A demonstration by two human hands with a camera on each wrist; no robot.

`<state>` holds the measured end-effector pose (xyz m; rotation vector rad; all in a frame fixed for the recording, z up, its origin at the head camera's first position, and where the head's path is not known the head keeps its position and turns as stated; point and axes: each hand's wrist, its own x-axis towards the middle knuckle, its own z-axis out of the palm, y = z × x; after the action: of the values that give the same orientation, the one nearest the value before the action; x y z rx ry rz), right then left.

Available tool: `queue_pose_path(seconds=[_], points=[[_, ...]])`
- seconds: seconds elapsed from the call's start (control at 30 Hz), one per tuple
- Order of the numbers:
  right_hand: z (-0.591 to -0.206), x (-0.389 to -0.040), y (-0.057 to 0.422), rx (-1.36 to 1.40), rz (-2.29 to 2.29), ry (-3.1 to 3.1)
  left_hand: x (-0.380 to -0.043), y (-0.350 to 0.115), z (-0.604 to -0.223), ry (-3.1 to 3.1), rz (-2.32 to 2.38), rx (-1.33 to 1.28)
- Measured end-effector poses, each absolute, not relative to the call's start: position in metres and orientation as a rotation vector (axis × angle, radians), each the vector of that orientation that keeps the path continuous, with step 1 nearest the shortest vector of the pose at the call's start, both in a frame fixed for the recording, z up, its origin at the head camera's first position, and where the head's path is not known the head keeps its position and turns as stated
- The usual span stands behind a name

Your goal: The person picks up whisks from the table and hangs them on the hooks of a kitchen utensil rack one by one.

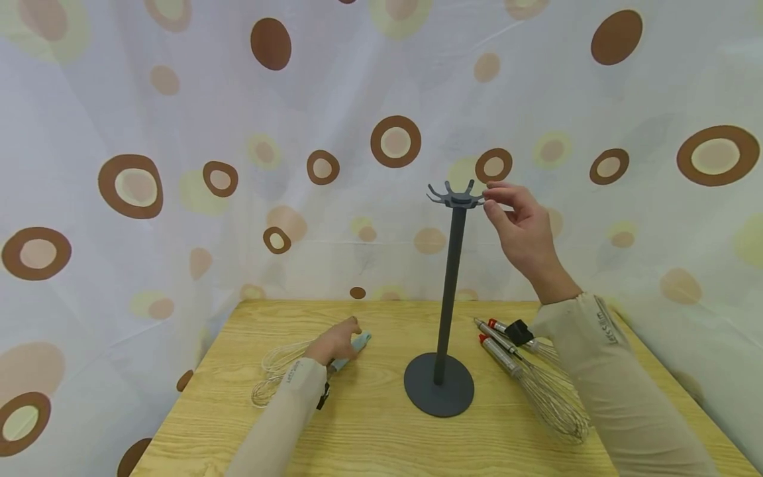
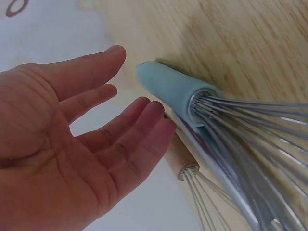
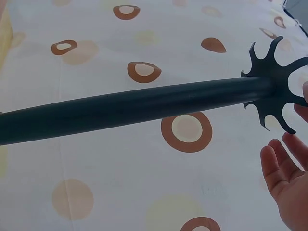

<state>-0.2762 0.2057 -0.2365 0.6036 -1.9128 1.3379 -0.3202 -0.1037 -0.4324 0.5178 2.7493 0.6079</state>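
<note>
A dark grey stand (image 1: 450, 285) with a round base and a ring of curved hooks (image 3: 274, 86) stands upright on the table. At its top, my right hand (image 1: 524, 228) pinches one hook between thumb and finger; in the right wrist view that hand (image 3: 288, 183) is cut off by the frame edge. Lower left, my left hand (image 1: 335, 341) is over a whisk with a light blue handle (image 2: 175, 89). In the left wrist view this hand (image 2: 91, 139) has loosely bent fingers and holds nothing. A wooden-handled whisk (image 2: 182, 156) lies beyond its fingertips.
Several metal whisks (image 1: 518, 364), two with red-ended handles, lie right of the stand beneath my right forearm. The wooden table (image 1: 381, 437) meets a spotted curtain (image 1: 352, 218) at its back edge.
</note>
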Motion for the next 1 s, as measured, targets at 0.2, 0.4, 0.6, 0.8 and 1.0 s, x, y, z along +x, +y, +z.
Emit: queue_pose_path(seconds=[0.2, 0.4, 0.6, 0.8, 1.0], points=[[-0.237, -0.277, 0.204, 0.634, 1.353, -1.874, -0.330, -0.105, -0.446, 2.784, 0.518, 0.557], [-0.239, -0.278, 0.204, 0.646, 1.357, -1.854, -0.332, -0.104, -0.452, 2.816, 0.499, 0.529], [-0.237, -0.279, 0.203, 0.672, 1.351, -1.842, -0.330, -0.100, -0.451, 2.873, 0.414, 0.551], [-0.237, -0.279, 0.202, 0.673, 1.344, -1.859, -0.323, -0.096, -0.455, 2.811, 0.472, 0.394], [-0.237, -0.277, 0.202, 0.644, 1.343, -1.887, -0.321, -0.094, -0.457, 2.806, 0.439, 0.365]])
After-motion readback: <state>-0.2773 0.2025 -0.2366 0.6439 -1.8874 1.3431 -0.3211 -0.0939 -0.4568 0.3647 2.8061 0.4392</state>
